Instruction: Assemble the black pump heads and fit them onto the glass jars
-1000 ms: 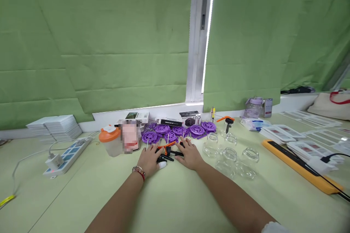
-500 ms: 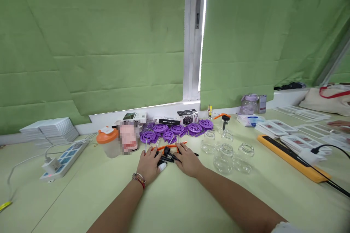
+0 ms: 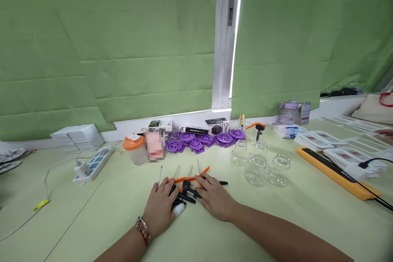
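- Head view: the left hand and the right hand are lying flat on the green table, fingers spread and pinching nothing — both are cupping a small pile of screwdrivers between them, near the table's front.
- The metal shafts are pointing away towards the purple reels; the black and orange handles are sitting under the fingers.
- These look light, stiff and prone to rolling — the handles are offering the surest hold.
- Glass jars, looking fragile, are standing just to the right.
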Demonstrator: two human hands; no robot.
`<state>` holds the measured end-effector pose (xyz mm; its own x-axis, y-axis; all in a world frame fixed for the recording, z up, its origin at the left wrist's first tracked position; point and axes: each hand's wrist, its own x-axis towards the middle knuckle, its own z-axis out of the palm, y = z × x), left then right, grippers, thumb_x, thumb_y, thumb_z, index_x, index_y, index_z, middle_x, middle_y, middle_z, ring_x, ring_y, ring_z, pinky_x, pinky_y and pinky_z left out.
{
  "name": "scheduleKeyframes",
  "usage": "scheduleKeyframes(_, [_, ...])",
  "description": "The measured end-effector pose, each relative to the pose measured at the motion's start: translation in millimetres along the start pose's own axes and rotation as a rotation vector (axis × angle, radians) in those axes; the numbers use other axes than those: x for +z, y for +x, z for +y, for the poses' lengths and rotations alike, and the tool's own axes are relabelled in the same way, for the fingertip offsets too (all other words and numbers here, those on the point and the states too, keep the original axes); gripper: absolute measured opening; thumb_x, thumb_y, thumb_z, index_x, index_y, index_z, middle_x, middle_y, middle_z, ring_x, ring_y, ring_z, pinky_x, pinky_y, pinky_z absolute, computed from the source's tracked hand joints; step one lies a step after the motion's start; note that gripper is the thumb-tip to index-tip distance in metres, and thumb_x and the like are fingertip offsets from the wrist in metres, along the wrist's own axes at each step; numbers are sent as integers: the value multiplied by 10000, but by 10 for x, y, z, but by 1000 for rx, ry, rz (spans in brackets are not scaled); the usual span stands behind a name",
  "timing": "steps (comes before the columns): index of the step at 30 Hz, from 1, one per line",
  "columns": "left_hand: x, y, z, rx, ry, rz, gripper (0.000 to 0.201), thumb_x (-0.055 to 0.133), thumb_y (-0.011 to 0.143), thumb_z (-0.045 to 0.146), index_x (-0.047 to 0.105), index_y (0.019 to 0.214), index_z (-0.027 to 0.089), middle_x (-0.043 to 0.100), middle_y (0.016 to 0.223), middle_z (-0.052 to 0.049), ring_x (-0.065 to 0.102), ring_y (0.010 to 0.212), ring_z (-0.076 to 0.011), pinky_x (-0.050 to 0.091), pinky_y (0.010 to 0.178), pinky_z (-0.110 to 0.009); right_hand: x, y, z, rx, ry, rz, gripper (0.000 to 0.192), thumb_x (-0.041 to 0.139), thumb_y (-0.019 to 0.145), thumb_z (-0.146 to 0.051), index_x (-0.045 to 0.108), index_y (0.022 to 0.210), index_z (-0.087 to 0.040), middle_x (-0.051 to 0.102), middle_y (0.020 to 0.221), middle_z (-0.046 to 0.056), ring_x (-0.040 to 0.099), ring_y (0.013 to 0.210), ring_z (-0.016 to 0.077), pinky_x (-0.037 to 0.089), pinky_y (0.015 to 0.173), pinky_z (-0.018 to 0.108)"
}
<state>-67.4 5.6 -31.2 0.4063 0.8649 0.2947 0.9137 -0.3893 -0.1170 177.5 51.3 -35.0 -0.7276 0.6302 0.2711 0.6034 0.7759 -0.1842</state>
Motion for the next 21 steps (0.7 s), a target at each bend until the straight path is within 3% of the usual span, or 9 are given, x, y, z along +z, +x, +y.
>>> scheduleKeyframes(10, [-65,30,-187,8,2,-55,488,420,854,520,559,1240,256,491,1352,-120,409,1244,-350,343,943,-521,85,149,-107,9,51,1,456,420,895,-383,467,1317,-219,314,1485,75,231,1350,332,311,1050,503])
scheduleKeyframes(15, [-42,35,-327,13,17,-82,588,376,859,559,446,1357,255,440,1408,-107,413,1253,-329,348,955,-478,71,124,-77,18,92,-13,576,420,896,-373,276,1436,-234,228,1521,95,213,1371,315,297,1059,509])
scheduleKeyframes(18, [-47,25,-406,21,39,-87,665,363,852,584,362,1412,225,418,1425,-114,397,1270,-331,273,1020,-503,42,108,-67,29,119,20,624,421,899,-375,203,1461,-212,166,1534,135,203,1382,307,277,1071,510])
scheduleKeyframes(21, [-108,47,-400,38,46,-43,721,391,828,610,340,1422,203,427,1415,-129,354,1301,-343,165,1068,-546,-26,43,-46,54,148,135,609,418,905,-348,207,1454,-189,199,1518,157,231,1374,287,278,1078,503])
